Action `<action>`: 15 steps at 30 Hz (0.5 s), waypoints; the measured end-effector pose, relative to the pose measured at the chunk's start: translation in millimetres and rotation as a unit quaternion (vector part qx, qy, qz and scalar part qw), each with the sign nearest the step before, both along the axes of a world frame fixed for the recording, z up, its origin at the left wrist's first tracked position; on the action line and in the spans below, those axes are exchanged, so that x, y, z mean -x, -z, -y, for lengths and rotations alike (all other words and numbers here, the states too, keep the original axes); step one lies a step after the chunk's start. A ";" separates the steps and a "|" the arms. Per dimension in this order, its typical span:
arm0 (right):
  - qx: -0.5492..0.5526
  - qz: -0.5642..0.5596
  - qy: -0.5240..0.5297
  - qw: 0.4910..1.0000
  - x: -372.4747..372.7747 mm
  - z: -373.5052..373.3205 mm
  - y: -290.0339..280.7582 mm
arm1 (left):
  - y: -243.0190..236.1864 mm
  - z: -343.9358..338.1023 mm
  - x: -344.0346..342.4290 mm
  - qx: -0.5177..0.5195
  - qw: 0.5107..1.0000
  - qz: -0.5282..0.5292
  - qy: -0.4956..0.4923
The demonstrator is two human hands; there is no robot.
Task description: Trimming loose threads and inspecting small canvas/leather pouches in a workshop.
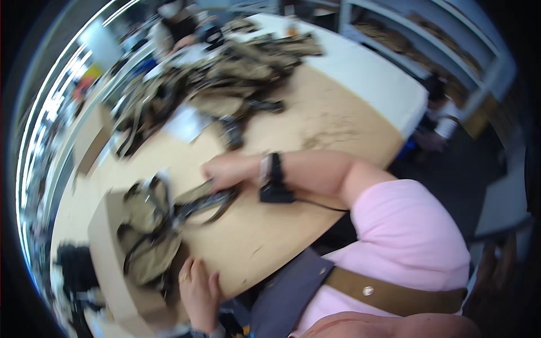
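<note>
An olive fabric piece with dark straps (147,248), likely a bag or pouch, lies against a cardboard box (101,236) at the lower left. My right hand (228,170), with a wristband and black device on the wrist, grips a dark strap (203,200) extending from that piece, its fingers curled round it. My left hand (200,290), wearing a ring, is just below the olive piece, fingers loosely bent and apart, holding nothing that I can see. The picture is blurred.
Across the tan table (360,141) lies a pile of olive strapped pieces (236,67) beside a white sheet (186,121). Another cardboard box (93,138) stands at left. A person (174,28) is at the far side; another (437,118) is low at right, near white shelves (422,28).
</note>
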State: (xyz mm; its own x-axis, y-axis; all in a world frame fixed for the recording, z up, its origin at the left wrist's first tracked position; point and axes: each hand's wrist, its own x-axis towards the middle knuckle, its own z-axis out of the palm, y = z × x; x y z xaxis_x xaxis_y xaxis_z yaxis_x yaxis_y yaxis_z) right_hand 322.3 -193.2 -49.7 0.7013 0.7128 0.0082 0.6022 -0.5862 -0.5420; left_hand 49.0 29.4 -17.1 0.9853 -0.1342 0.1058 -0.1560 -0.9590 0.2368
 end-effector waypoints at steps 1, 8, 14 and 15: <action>0.029 0.003 -0.009 1.000 1.2 -9.6 1.9 | 5.8 3.2 6.5 -0.009 0.998 0.062 -0.004; -0.068 0.036 0.060 0.995 38.6 25.5 7.3 | 18.3 -8.3 4.0 -0.019 0.990 0.039 0.131; -0.094 -0.026 0.076 0.992 103.2 51.3 -1.5 | 9.6 -7.8 10.1 -0.023 0.981 -0.038 0.190; -0.094 -0.025 0.077 0.992 112.8 48.4 -1.0 | 4.9 -4.3 10.3 -0.023 0.981 -0.038 0.191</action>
State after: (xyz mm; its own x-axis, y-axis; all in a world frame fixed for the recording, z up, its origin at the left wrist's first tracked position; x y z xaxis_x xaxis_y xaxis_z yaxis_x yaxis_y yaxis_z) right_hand 209.5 -241.6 -48.7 0.8046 0.5864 0.0932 0.4825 -0.5543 -0.6782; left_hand 38.7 33.7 -21.9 0.8671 -0.4978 0.0195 -0.4895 -0.8441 0.2188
